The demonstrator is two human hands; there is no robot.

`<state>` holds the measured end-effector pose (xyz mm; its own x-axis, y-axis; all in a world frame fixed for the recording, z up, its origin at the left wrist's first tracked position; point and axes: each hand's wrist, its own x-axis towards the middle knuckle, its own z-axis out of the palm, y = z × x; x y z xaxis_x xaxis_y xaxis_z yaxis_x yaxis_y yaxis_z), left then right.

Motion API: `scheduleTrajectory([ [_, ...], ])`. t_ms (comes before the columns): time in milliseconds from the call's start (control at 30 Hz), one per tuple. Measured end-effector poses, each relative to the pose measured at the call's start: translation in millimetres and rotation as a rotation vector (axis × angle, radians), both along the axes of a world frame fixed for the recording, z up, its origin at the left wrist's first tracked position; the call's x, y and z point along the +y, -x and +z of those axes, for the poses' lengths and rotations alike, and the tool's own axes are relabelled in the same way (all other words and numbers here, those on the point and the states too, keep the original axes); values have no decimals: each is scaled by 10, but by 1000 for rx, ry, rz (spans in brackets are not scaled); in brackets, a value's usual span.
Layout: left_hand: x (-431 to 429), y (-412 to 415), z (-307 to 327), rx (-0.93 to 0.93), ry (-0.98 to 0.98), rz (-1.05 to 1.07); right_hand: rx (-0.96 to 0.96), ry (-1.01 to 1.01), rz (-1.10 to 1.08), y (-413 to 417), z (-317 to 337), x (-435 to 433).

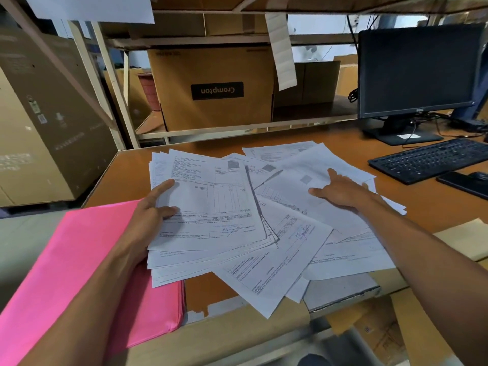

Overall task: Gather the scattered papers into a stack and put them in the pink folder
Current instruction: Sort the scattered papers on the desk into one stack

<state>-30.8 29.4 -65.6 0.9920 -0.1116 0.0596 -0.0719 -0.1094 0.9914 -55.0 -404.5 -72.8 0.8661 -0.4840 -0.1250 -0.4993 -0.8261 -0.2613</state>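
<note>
The left hand (150,215) holds a stack (208,202) of printed papers by its left edge. The thumb lies on the top sheet and the forefinger stretches along the edge; the other fingers are hidden beneath. The stack is roughly squared, with its lower sheets fanning out a little at the near edge. Its near left corner lies over the folder (79,260).

The pink folder lies closed and flat at the near left of the desk (118,175), under the left forearm and partly over the desk's front edge.

The right hand (340,194) rests flat on the loose sheets (290,249), fingers spread and straight, palm down, gripping nothing. The two hands are well apart, one on each side of the paper.

The loose sheets spread in an untidy fan to the right of the stack, overlapping one another at different angles. Some tuck under the stack's right edge, and a few jut past the front edge of the desk. All lie outside the folder.

Farther right on the desk sits a black keyboard (427,159), with a dark phone (462,183) just in front of it and a dark monitor (420,70) behind. On a shelf (237,126) behind the desk stands a cardboard box (216,75) with its label upside down.
</note>
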Motion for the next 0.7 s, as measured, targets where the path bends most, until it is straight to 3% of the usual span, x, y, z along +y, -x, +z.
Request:
scheduleTrajectory([
  [233,0,8,-2,8,3,0,-5,36,213,43,2,-246],
  [333,-3,10,-1,2,-4,-2,-65,163,54,17,6,-138],
  [433,-17,31,17,-1,-9,-1,-25,141,-203,25,24,186],
  [700,-26,28,12,-3,-14,16,25,66,-242,-116,-16,407],
])
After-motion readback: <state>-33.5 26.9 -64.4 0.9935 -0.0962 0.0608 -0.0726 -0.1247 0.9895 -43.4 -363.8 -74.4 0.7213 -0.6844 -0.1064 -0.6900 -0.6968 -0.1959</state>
